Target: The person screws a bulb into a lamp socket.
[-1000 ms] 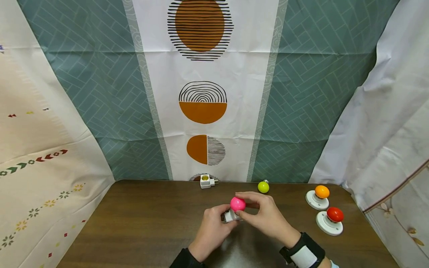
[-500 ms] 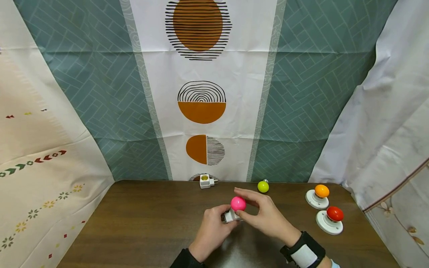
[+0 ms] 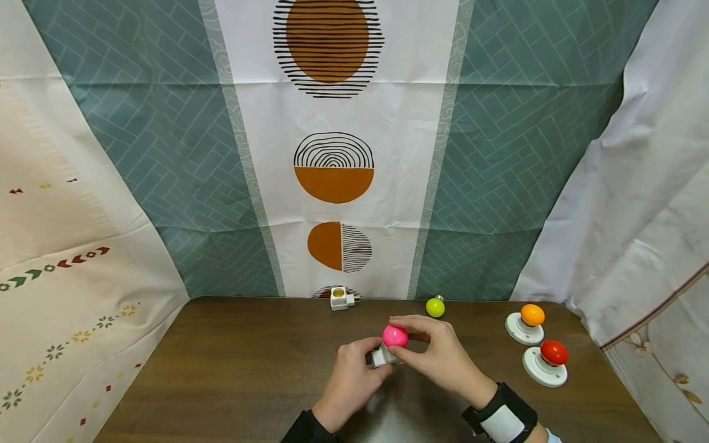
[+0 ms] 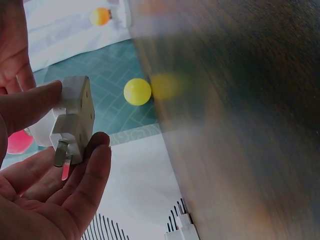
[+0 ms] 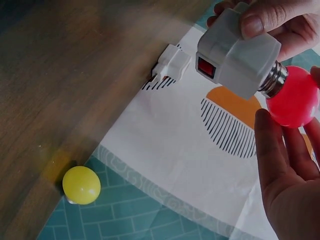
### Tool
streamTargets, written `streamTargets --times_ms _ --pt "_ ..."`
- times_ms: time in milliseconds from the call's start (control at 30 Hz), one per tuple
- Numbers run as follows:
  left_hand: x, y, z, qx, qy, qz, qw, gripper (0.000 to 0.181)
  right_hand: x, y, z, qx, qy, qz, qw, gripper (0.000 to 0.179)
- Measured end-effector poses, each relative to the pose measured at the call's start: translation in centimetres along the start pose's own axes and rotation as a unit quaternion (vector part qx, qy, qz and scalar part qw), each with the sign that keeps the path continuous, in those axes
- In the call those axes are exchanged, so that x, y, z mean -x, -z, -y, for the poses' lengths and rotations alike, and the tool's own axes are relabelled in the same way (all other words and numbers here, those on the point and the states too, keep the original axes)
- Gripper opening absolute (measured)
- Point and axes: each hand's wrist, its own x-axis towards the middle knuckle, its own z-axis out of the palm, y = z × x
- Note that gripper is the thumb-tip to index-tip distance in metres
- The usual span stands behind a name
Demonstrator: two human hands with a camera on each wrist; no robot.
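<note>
At the bottom edge of the head view, a dark sleeve (image 3: 310, 429) and a black wristband (image 3: 488, 403) lead up to the two hands, just right of centre. The left hand (image 3: 351, 378) pinches a white adapter (image 5: 237, 52) between thumb and fingers; the adapter has a red switch (image 5: 206, 67) and metal prongs (image 4: 61, 153). The right hand (image 3: 440, 355) is partly closed, thumb and fingertips about the pink bulb (image 5: 294, 97), which sits at the adapter's mouth with some metal thread showing. Both are held above the brown table (image 3: 221, 369). At the frame's lower right stands a red bulb (image 3: 554, 354) in a round white base (image 3: 544, 373), with an orange bulb (image 3: 532, 315) in a like base (image 3: 520, 332) beyond. By the table's far edge lie a yellow-green bulb (image 3: 435, 307) and a second adapter (image 3: 339, 300). Behind hangs a teal and white cloth (image 3: 487, 184).
</note>
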Motion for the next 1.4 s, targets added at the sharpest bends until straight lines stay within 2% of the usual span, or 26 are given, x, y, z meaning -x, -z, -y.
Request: streamTargets --times_ms 367,633,767,1167,1400 --pt "0.03 0.2 -0.1 0.003 -0.002 -0.004 1.0 0.032 0.0 0.08 0.15 0.013 0.008 0.032 0.9994 0.046" --pt "0.04 0.22 -0.05 0.007 0.01 0.0 0.9999 0.033 -0.07 -0.04 0.42 -0.006 -0.005 0.01 0.9999 0.042" --pt "0.03 0.24 -0.06 0.007 0.005 -0.002 1.0 0.031 -0.09 -0.11 0.35 -0.003 -0.006 0.0 1.0 0.04" --pt "0.04 0.3 -0.05 0.003 -0.008 -0.011 0.9999 0.03 0.07 -0.12 0.12 0.022 0.014 0.031 0.9992 0.047" --pt "0.08 0.34 -0.01 0.005 -0.007 -0.011 0.9999 0.03 0.01 -0.26 0.22 0.009 0.021 0.012 0.9997 0.044"
